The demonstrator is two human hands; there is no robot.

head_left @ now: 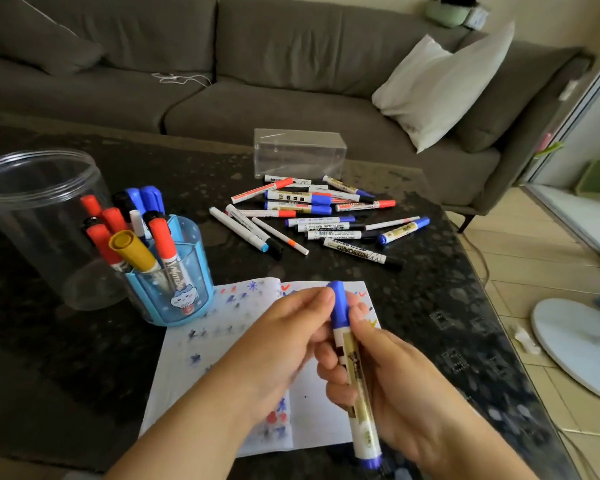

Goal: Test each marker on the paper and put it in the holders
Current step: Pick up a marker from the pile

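The right hand (392, 386) is nearest the camera, its fingers curled round the white-and-gold barrel of a blue marker (352, 372), which stands nearly upright, tilted a little, above the near edge of the table (465, 306). The left hand (284, 344) pinches the marker's blue cap (338, 299) between thumb and fingertips; the cap sits on the barrel. Under both hands lies an open notebook of paper (194, 344), marked with blue, red and dark scribbles, near the table's near edge. Just beside the paper's far left corner stands a blue holder (187, 299) with red, blue, black and yellow markers upright in it. A clear round holder (39, 209) touches it toward the left edge. Toward the far edge lies a loose pile of markers (312, 216), and beyond it a clear rectangular box (298, 152). A grey sofa (257, 64) with a white cushion (444, 81) stands behind the table.
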